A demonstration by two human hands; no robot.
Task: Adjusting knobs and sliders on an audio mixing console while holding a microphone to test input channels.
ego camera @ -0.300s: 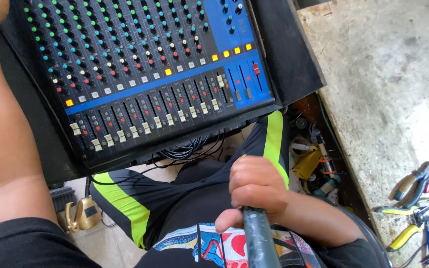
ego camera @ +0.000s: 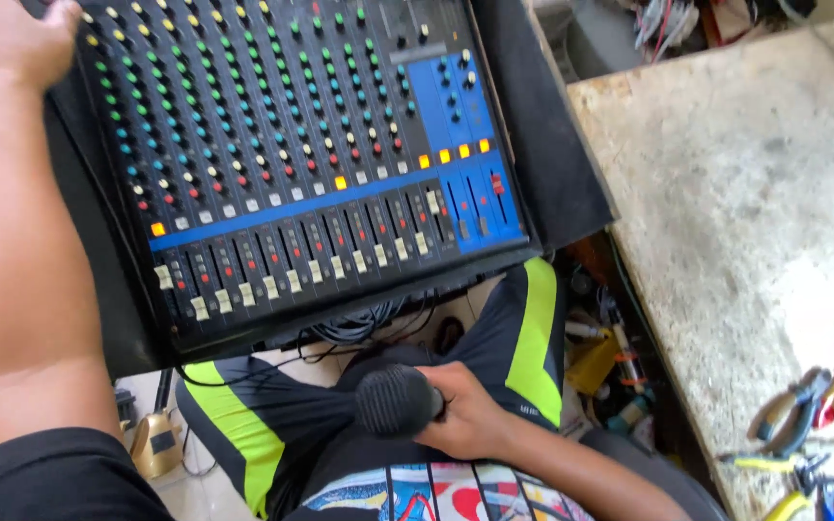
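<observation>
— Cluttered workshop, stone-topped bench point(ego camera: 726, 193) on the right with pliers point(ego camera: 793, 415) at its near edge. What's central?

— Audio mixer point(ego camera: 311, 164), big, black and blue, rows of coloured knobs, faders along the near edge, a few lamps lit orange. It sits tilted in a black case point(ego camera: 547, 145), just beyond the person's knees. Loose cables point(ego camera: 359, 323) bunch under its near edge.

— Hands?

— Right hand point(ego camera: 470, 410) is low in the lap, fingers wrapped tight round a microphone point(ego camera: 396, 398). The black foam head points left and sits over the shorts with the yellow-green stripe point(ego camera: 533, 338). Left hand point(ego camera: 7, 43) is up at the far-left corner of the mixer, lying on the edge by the knobs. Its fingertips run out of frame, so I cannot tell whether it grips or just rests.

— Step?

— My read: a sound check on the board, at the adjusting stage, with the mic parked near and the left hand at the controls. No knob is visibly pinched.

— And the next move needs what?

— Judgement only: fine finger work on small, closely packed knobs without nudging the neighbours. The mic would have to rise from the lap toward the mouth, clear of those cables.
</observation>
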